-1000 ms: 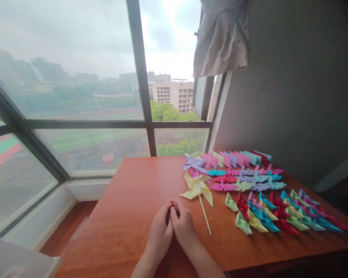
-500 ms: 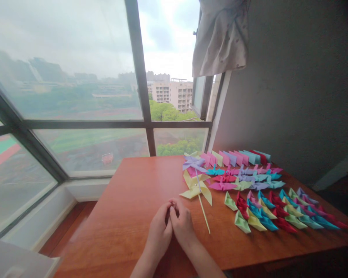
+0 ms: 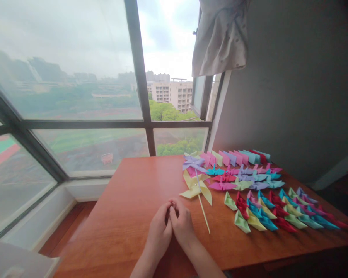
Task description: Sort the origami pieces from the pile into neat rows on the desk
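Note:
My left hand (image 3: 160, 223) and my right hand (image 3: 181, 221) rest together on the wooden table (image 3: 118, 216), fingers curled in and tips touching. Nothing shows between them; the inner sides of the fingers are partly hidden. Just beyond my right hand lies a yellow paper pinwheel (image 3: 193, 189), its pale stick (image 3: 204, 214) slanting towards me. A purple pinwheel (image 3: 193, 163) lies behind it, overlapping further pinwheels. To the right, folded paper boats (image 3: 243, 222) in several colours stand in rows. Paper cranes (image 3: 222, 185) sit in rows behind the boats.
At the back right stands a row of folded paper pieces (image 3: 234, 157). Large windows (image 3: 84, 150) border the table's far and left sides. A tied curtain (image 3: 220, 42) hangs by the open pane, next to a grey wall (image 3: 287, 96). A white surface (image 3: 20, 256) is at lower left.
My hands and the paper pieces have not moved. Only the curtain's folds have shifted slightly.

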`<state>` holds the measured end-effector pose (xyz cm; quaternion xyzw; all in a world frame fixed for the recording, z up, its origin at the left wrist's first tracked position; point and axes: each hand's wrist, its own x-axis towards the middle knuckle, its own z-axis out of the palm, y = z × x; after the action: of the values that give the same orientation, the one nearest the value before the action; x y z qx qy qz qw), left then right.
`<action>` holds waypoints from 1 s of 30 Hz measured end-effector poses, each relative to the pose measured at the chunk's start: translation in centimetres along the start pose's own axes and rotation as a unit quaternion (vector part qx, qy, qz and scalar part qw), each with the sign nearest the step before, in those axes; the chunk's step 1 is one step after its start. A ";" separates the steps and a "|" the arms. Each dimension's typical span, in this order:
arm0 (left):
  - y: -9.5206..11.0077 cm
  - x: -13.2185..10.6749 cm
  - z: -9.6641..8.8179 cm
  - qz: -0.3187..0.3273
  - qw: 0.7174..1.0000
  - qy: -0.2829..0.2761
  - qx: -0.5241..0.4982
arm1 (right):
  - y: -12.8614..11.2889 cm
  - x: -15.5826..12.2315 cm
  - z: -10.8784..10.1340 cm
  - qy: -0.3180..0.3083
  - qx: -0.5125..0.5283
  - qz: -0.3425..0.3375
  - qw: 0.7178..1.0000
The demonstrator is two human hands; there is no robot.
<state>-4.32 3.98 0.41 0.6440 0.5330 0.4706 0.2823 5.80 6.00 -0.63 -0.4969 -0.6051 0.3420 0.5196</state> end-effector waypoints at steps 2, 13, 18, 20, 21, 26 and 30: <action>0.1 0.0 0.0 -0.002 1.000 0.004 -0.001 | 0.1 0.0 0.0 0.002 0.001 -0.004 1.000; 0.5 0.0 0.0 -0.005 1.000 0.006 -0.003 | -0.2 0.0 -0.2 -0.012 -0.006 -0.001 1.000; 0.7 0.1 -0.1 -0.010 1.000 -0.001 0.000 | 0.0 0.0 -0.1 -0.014 -0.009 0.002 1.000; 0.7 0.1 -0.1 -0.012 1.000 -0.003 -0.002 | 0.0 -0.1 -0.1 -0.009 -0.007 0.003 1.000; 0.7 0.1 0.0 -0.013 1.000 -0.003 -0.004 | 0.1 -0.1 0.0 -0.006 -0.005 0.002 1.000; 0.4 0.0 0.0 -0.018 1.000 0.004 -0.008 | 0.1 -0.1 0.0 0.002 0.004 -0.006 1.000; 0.2 0.0 0.0 -0.019 1.000 0.003 -0.009 | 0.0 -0.1 0.0 0.001 0.002 -0.001 1.000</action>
<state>-4.19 3.89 0.59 0.6299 0.5419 0.4718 0.2949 5.83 5.89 -0.66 -0.4956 -0.6047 0.3418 0.5214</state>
